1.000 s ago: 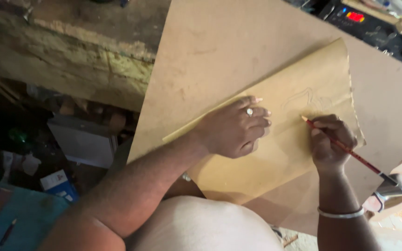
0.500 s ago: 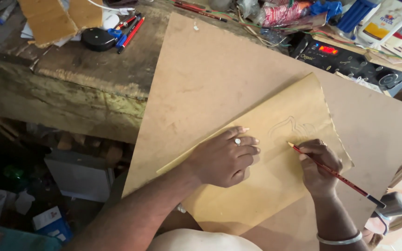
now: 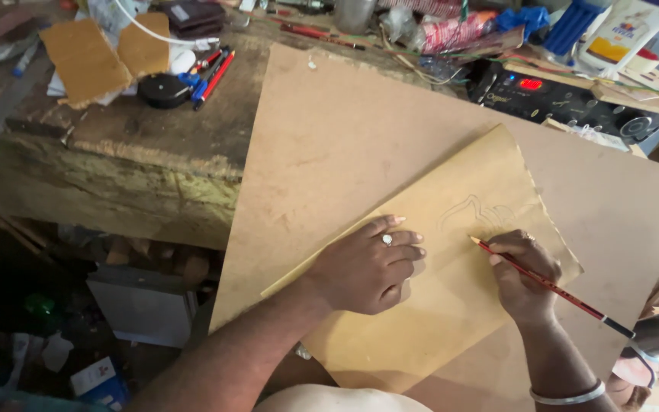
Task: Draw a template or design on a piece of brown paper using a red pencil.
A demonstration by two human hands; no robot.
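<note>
A worn, cluttered bench (image 3: 154, 145) carries a large brown board (image 3: 345, 152), and on it lies a yellow sheet (image 3: 436, 305), its long axis running from lower left to upper right. The left hand (image 3: 364, 267) lies flat on the sheet, fingers together, pressing it down. The right hand (image 3: 524, 278) pinches a red pencil (image 3: 551, 286), whose tip points up-left onto the sheet beside a faint drawn outline (image 3: 474, 214), its end slanting down-right.

A white bottle with a yellow label (image 3: 618, 37) stands at the desk's far right, beside a black device's red display (image 3: 531, 84).
</note>
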